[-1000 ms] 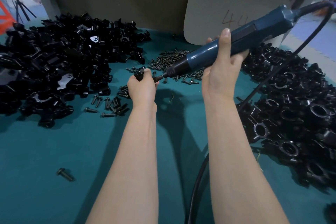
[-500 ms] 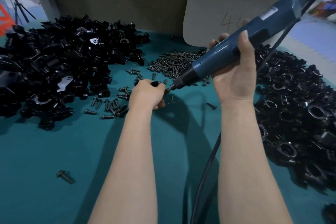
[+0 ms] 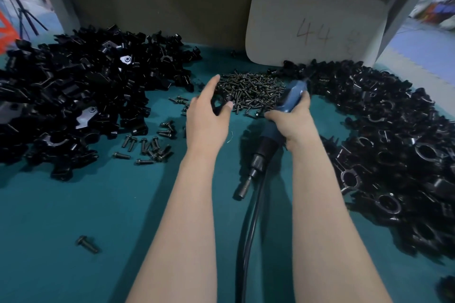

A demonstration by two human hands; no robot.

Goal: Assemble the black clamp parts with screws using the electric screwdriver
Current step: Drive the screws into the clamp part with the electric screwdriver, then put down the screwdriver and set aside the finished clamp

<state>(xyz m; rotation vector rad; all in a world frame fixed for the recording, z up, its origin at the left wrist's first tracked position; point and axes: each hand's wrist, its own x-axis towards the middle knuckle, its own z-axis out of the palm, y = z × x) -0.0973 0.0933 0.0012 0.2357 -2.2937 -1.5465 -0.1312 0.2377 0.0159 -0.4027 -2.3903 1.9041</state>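
At twelve o'clock on the teal bench [image 3: 73, 204], your left hand [image 3: 204, 120] spreads open-fingered beside the heap of small dull-metal screws [image 3: 251, 92]. Your right hand [image 3: 293, 120] grips the blue electric screwdriver [image 3: 267, 145], bit pointing to six o'clock. You seem between assemblies: next, pick a screw and one of the angular, glossy black clamp parts [image 3: 73, 96] heaped at nine o'clock.

Dim, soft-focus, wide-angle edge distortion
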